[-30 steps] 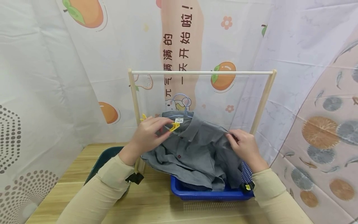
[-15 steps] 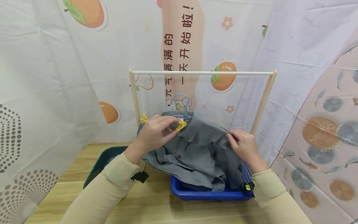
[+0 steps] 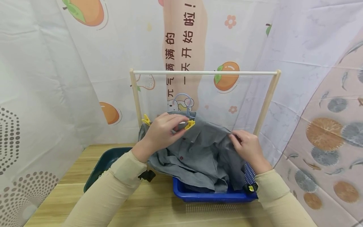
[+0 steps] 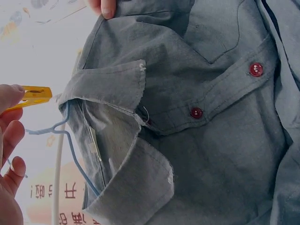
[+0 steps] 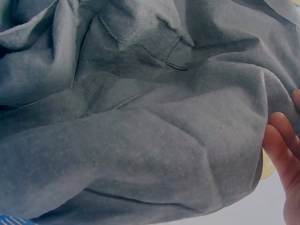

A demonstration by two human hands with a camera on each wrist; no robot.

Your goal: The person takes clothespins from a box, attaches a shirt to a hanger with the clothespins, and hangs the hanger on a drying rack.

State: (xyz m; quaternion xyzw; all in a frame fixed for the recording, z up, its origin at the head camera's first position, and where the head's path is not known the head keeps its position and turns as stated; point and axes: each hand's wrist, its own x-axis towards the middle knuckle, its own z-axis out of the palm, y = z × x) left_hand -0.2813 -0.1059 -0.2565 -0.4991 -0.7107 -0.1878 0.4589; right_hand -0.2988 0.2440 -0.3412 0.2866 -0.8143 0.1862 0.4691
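A grey button-up shirt with red buttons hangs on a light blue hanger. My left hand pinches a yellow clothespin between thumb and fingertips, in front of the collar. In the left wrist view that clothespin stands beside the collar, its far end near the fabric. With thumb and fingers, my right hand grips the shirt at the shoulder on the right. Another yellow clothespin sits at the opposite shoulder. Part of the collar is hidden behind my left hand.
A rack with a white rod and wooden posts stands behind the shirt. Below is a blue basket, with blue patterned cloth at its right. A dark green bin stands on the wooden table at left.
My left hand has moved to the right with the clothespin, from the left of the collar opening to the collar's right side. My right hand keeps its grip on the shoulder.
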